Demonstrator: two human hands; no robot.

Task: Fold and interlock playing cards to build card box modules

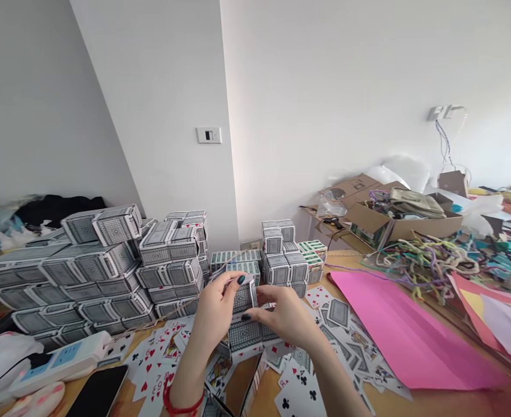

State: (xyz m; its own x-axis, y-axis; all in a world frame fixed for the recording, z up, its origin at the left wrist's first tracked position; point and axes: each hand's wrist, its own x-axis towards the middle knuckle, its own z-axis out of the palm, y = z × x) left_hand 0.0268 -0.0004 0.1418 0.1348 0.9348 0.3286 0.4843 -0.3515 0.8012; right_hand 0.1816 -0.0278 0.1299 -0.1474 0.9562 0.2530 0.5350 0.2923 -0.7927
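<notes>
Between my two hands is a small block folded from grey-backed playing cards (243,300). My left hand (216,307) pinches it from the left, with the thumb over its top edge. On the other side, the fingers and thumb of my right hand (288,315) close on its right end. Directly beneath sits a row of similar card blocks (244,337), at the edge of an open box-like piece (240,382) with a brown inside. Whether the held block touches that row I cannot tell. Loose playing cards (301,391) lie around my wrists.
Stacked card blocks (112,260) stand on the left, with a smaller stack (278,266) behind my hands. A power strip (59,362) and a phone (98,392) lie front left. To the right are pink paper (403,330), tangled yarn (429,258) and a cardboard box (424,229).
</notes>
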